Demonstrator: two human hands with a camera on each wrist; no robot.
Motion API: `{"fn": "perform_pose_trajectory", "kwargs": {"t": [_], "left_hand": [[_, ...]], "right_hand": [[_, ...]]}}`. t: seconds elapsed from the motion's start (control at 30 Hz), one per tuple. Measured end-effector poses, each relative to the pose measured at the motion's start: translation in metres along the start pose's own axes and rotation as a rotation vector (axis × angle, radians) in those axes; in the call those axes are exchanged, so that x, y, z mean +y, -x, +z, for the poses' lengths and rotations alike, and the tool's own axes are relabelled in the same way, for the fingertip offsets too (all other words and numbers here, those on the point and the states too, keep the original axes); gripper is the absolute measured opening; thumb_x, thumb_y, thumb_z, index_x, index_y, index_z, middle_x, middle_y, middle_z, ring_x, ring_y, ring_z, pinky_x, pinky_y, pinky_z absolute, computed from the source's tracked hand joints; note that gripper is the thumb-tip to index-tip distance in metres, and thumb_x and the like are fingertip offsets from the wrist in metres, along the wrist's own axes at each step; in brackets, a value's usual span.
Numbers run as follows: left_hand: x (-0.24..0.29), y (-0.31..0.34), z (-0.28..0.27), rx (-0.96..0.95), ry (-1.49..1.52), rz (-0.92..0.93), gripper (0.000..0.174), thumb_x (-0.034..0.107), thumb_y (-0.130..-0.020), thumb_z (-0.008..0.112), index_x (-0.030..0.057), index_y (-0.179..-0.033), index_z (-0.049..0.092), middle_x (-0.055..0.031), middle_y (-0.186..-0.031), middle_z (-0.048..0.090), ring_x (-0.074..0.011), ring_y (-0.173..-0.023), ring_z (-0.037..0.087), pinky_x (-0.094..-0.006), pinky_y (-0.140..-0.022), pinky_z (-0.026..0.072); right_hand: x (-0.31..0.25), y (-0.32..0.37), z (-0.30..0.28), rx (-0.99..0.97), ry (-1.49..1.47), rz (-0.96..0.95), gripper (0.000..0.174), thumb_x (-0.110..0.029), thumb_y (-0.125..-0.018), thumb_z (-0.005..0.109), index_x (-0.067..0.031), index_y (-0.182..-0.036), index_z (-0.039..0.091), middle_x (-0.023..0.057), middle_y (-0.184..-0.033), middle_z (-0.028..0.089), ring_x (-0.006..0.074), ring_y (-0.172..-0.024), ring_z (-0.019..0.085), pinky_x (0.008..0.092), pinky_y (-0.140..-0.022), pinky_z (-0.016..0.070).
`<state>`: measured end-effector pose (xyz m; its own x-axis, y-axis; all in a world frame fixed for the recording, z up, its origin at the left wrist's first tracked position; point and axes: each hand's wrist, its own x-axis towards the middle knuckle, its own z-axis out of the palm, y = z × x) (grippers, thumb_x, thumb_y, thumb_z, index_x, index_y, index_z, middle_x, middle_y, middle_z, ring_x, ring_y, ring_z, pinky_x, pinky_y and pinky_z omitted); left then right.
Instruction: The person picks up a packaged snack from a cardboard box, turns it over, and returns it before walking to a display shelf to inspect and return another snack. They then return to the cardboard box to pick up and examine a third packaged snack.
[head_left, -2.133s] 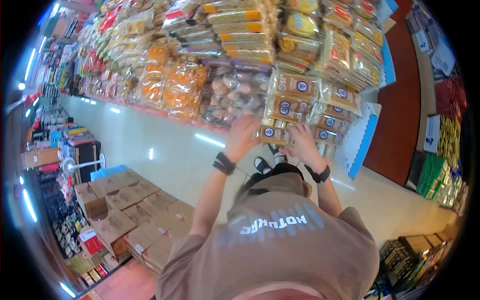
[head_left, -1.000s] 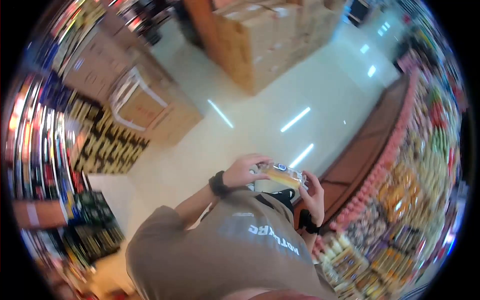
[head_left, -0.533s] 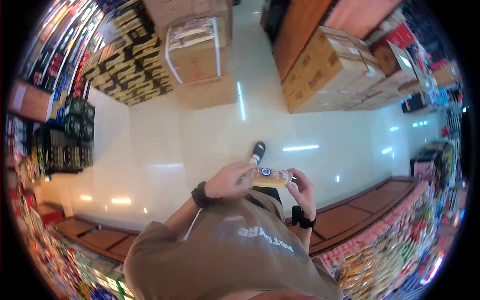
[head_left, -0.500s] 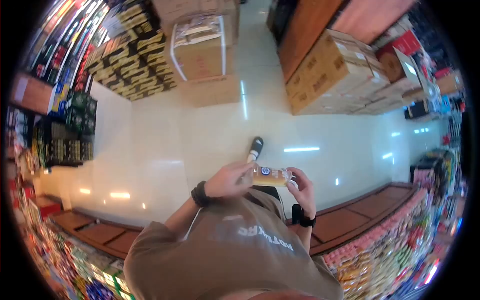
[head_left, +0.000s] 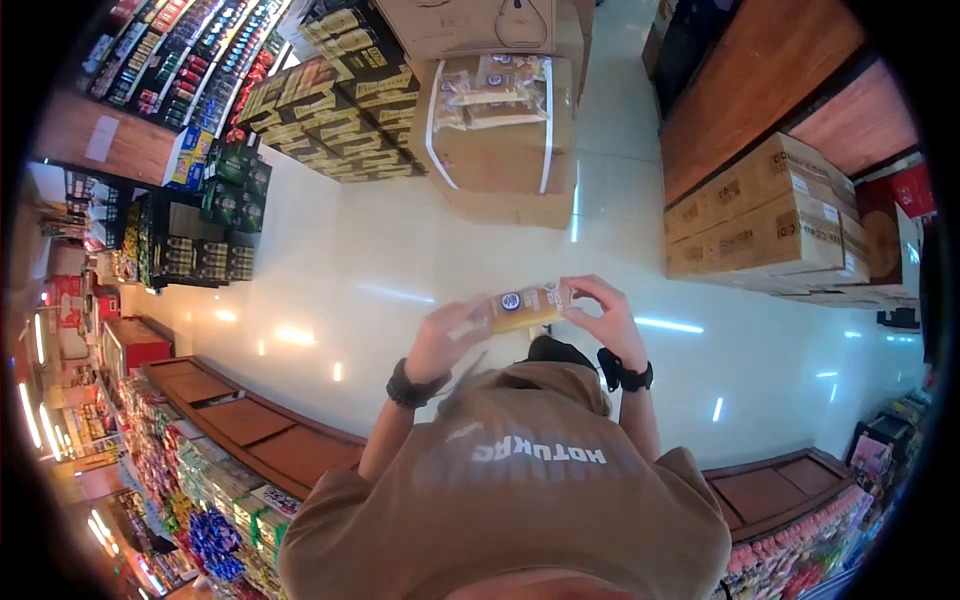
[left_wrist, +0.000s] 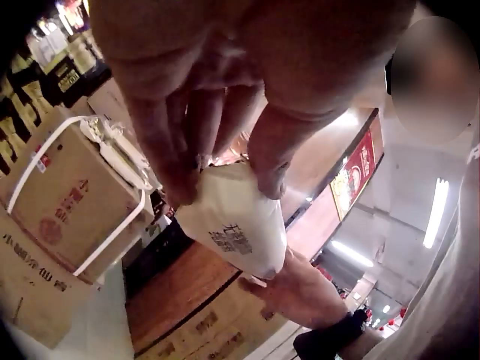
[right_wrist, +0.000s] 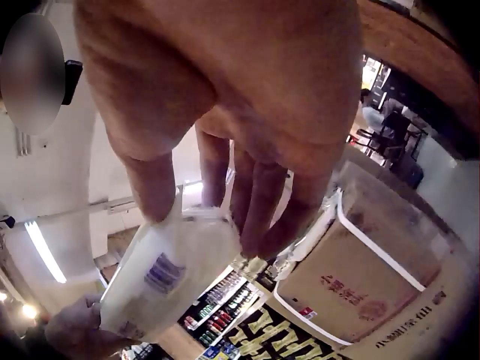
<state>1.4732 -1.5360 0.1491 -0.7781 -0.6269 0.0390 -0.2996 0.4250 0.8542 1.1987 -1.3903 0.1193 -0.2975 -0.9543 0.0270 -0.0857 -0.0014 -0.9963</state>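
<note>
A wrapped loaf of bread [head_left: 527, 308], in clear film with a brown printed band and a round blue mark, is held level in front of my body. My left hand [head_left: 443, 338] grips its left end. Thumb and fingers of my right hand [head_left: 606, 318] pinch the film at the other end. From the left wrist, the pale face of the loaf [left_wrist: 234, 217] shows dark lettering, with thumb and fingertips on its near end. The right wrist view shows the loaf [right_wrist: 169, 262] between thumb and fingers, a purple print on its side. Similar wrapped loaves [head_left: 497, 92] lie on a strapped carton ahead.
The strapped carton [head_left: 495, 165] stands on the pale tiled floor [head_left: 370, 230]. Stacked brown cartons [head_left: 750, 225] stand to the right, black and gold drink cases [head_left: 340, 115] to the left. Low brown display bases [head_left: 265, 425] with packaged goods flank my body.
Earlier my hands were at packs on the display; the loaf has since come away with them. My body has turned toward the cartons, and the loaf is now farther forward from my chest.
</note>
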Motion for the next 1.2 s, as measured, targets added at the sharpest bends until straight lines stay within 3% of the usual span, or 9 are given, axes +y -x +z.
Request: {"fn": "perform_pose_trajectory", "kwargs": {"t": [0.03, 0.13, 0.23, 0.43, 0.63, 0.93, 1.03, 1.2], "left_hand": [[-0.001, -0.009, -0.006, 0.027, 0.008, -0.009, 0.059, 0.001, -0.079, 0.083, -0.0003, -0.135, 0.065, -0.018, -0.107, 0.074, -0.0235, -0.096, 0.071, -0.0348, -0.089, 0.0555], [0.004, -0.04, -0.016, 0.093, 0.044, -0.13, 0.058, 0.001, -0.077, 0.084, -0.0006, -0.133, 0.066, -0.0162, -0.105, 0.075, -0.0203, -0.095, 0.072, -0.0333, -0.087, 0.0565], [-0.001, -0.061, -0.022, 0.151, 0.021, -0.119, 0.056, 0.001, -0.077, 0.084, -0.0011, -0.131, 0.068, -0.0146, -0.105, 0.076, -0.0193, -0.094, 0.073, -0.0322, -0.087, 0.057], [-0.019, -0.089, -0.029, 0.26, 0.033, -0.107, 0.052, -0.002, -0.078, 0.082, -0.0013, -0.128, 0.069, -0.0135, -0.105, 0.076, -0.0179, -0.091, 0.071, -0.0317, -0.086, 0.0568], [-0.03, -0.136, -0.051, 0.274, -0.001, -0.096, 0.05, -0.003, -0.077, 0.082, -0.0026, -0.126, 0.07, -0.0131, -0.104, 0.076, -0.0189, -0.094, 0.07, -0.0317, -0.088, 0.0548], [-0.076, -0.249, -0.098, 0.128, 0.069, 0.131, 0.056, 0.004, -0.079, 0.083, 0.0001, -0.132, 0.065, -0.0148, -0.131, 0.069, -0.0244, -0.109, 0.064, -0.0359, -0.098, 0.0506], [-0.083, -0.29, -0.115, 0.124, 0.08, 0.148, 0.053, 0.004, -0.083, 0.079, -0.0005, -0.133, 0.063, -0.0164, -0.138, 0.065, -0.0269, -0.118, 0.063, -0.0379, -0.103, 0.0477], [-0.116, -0.353, -0.122, 0.216, 0.056, 0.205, 0.057, 0.001, -0.083, 0.076, 0.0024, -0.137, 0.059, -0.0168, -0.142, 0.061, -0.0314, -0.13, 0.058, -0.0399, -0.111, 0.0438]], "right_hand": [[0.001, -0.016, -0.001, -0.013, -0.031, 0.012, 0.043, -0.002, -0.083, 0.075, -0.0009, -0.126, 0.067, 0.0115, -0.123, 0.068, 0.0213, -0.105, 0.066, 0.034, -0.095, 0.0528], [-0.005, -0.057, -0.004, -0.052, -0.094, -0.025, 0.049, -0.002, -0.084, 0.074, -0.0017, -0.132, 0.064, 0.0112, -0.132, 0.065, 0.0211, -0.115, 0.063, 0.034, -0.099, 0.0517], [-0.001, -0.088, -0.013, -0.111, -0.131, -0.049, 0.055, -0.002, -0.084, 0.074, -0.0029, -0.137, 0.06, 0.0105, -0.138, 0.061, 0.0206, -0.122, 0.059, 0.034, -0.102, 0.0504], [-0.009, -0.138, -0.026, -0.186, -0.071, -0.1, 0.058, -0.005, -0.084, 0.076, -0.0044, -0.14, 0.059, 0.0098, -0.141, 0.06, 0.0212, -0.123, 0.059, 0.0352, -0.103, 0.0498], [-0.007, -0.18, -0.028, -0.146, 0.112, -0.069, 0.056, -0.003, -0.082, 0.076, -0.0045, -0.136, 0.062, 0.0113, -0.133, 0.064, 0.0231, -0.118, 0.06, 0.0361, -0.102, 0.0481], [-0.02, -0.26, -0.03, 0.114, 0.305, -0.078, 0.047, -0.003, -0.081, 0.079, -0.0037, -0.127, 0.068, 0.0102, -0.119, 0.071, 0.02, -0.107, 0.065, 0.033, -0.097, 0.0499], [-0.025, -0.297, -0.029, 0.176, 0.336, -0.11, 0.045, -0.01, -0.084, 0.08, -0.0054, -0.127, 0.068, 0.012, -0.119, 0.072, 0.0232, -0.104, 0.067, 0.0341, -0.094, 0.0524], [-0.022, -0.361, -0.027, 0.211, 0.399, -0.104, 0.046, -0.013, -0.09, 0.077, -0.0072, -0.133, 0.064, 0.0136, -0.13, 0.069, 0.0263, -0.113, 0.066, 0.0367, -0.099, 0.0514]]}}
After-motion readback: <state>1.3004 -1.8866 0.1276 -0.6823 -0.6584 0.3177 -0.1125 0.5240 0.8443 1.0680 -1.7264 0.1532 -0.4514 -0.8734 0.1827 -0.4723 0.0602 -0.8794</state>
